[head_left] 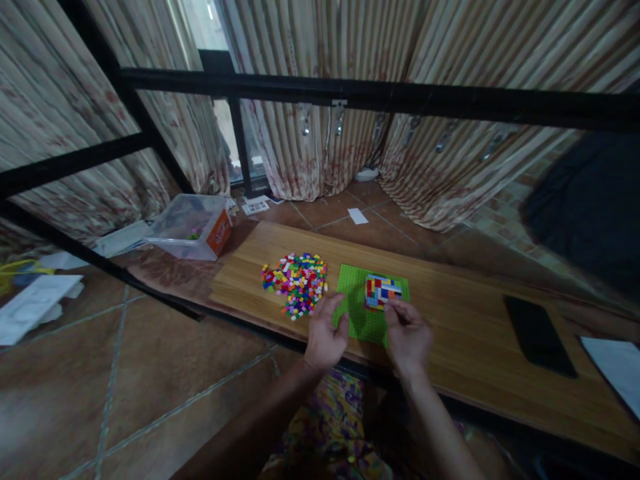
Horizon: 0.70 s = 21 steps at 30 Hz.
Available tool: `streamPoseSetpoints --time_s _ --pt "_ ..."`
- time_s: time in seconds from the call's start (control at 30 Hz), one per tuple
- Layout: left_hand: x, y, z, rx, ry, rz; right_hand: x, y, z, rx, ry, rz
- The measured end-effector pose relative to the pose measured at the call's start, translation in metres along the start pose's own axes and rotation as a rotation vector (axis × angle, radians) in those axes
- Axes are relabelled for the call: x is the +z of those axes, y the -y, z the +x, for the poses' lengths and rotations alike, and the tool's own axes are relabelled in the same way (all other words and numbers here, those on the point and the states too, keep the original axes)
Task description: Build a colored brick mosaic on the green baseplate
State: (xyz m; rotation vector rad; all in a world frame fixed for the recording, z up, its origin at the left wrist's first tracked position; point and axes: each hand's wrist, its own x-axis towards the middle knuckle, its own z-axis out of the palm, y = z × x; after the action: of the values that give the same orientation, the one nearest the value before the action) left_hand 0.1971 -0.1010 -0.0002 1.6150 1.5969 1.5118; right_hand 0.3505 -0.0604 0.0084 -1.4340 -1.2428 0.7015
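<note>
A green studded baseplate lies on a wooden board in front of me. Toward its right side stands a low block of multicoloured toy bricks, red, blue, white and yellow. My right hand is at the block's near right corner, thumb and fingertips pinched together; whatever is between them is too small to make out. Over the baseplate's left edge hovers my left hand, thumb apart from the fingers and nothing visible in it. Just beyond that hand, a loose heap of small coloured bricks is spread on the board.
The wooden board carries a black phone-like slab at the right, with white paper beyond. A clear plastic box with an orange label stands at the far left. Black metal bars cross before the curtains.
</note>
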Motion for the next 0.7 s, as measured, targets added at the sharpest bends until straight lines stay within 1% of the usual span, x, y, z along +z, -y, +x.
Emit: streamPoseSetpoints --time_s 0.07,0.13,0.2,0.27,0.33,0.47,0.57,0.7 --pt "-0.027 0.01 -0.012 -0.026 -0.095 0.14 0.003 0.005 -0.016 -0.026 0.079 -0.041" --pt "-0.052 0.022 -0.021 -0.068 -0.165 0.293 0.011 0.01 -0.031 -0.09 0.212 -0.107" --pt "-0.071 0.033 -0.025 -0.089 -0.18 0.42 0.023 0.014 -0.04 -0.2 0.357 -0.174" --pt "-0.081 0.042 -0.026 -0.083 -0.162 0.502 0.038 0.017 -0.042 -0.313 0.465 -0.234" --pt "-0.085 0.049 -0.024 -0.068 -0.132 0.546 0.054 0.018 -0.039 -0.382 0.52 -0.299" --pt "-0.081 0.056 -0.014 -0.047 -0.09 0.558 0.077 0.019 -0.027 -0.44 0.562 -0.441" --pt "-0.078 0.058 -0.006 -0.049 -0.077 0.528 0.084 0.019 -0.022 -0.452 0.584 -0.511" --pt "-0.074 0.057 0.001 -0.041 -0.066 0.472 0.087 0.019 -0.022 -0.434 0.586 -0.54"
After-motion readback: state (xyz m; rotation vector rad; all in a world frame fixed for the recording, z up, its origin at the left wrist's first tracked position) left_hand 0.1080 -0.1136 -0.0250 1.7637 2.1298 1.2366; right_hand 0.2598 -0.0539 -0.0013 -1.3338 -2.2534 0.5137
